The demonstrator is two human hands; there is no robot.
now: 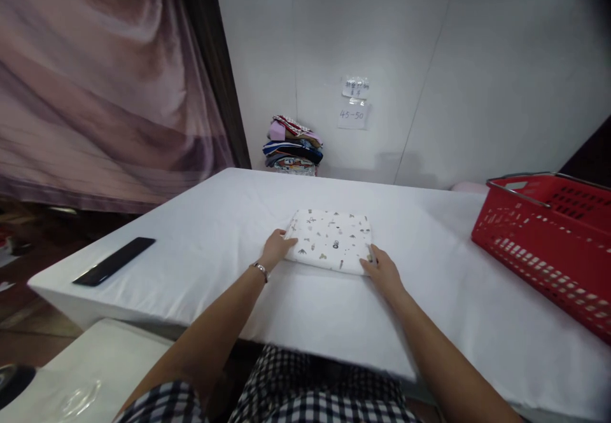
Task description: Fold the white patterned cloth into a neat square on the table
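A folded white cloth with small dark prints (pixel 330 240) lies flat on the white table (pixel 214 219), in the middle. My left hand (pixel 277 247) rests at its near left corner, fingers curled over the edge. My right hand (pixel 382 270) touches its near right corner, fingers gripping the edge. A bracelet sits on my left wrist.
A red plastic basket (pixel 548 238) stands at the table's right. A dark flat remote-like object (pixel 114 261) lies near the left edge. A stack of folded clothes (pixel 292 146) sits at the far edge against the white wall. A mauve curtain (pixel 95 79) hangs at left.
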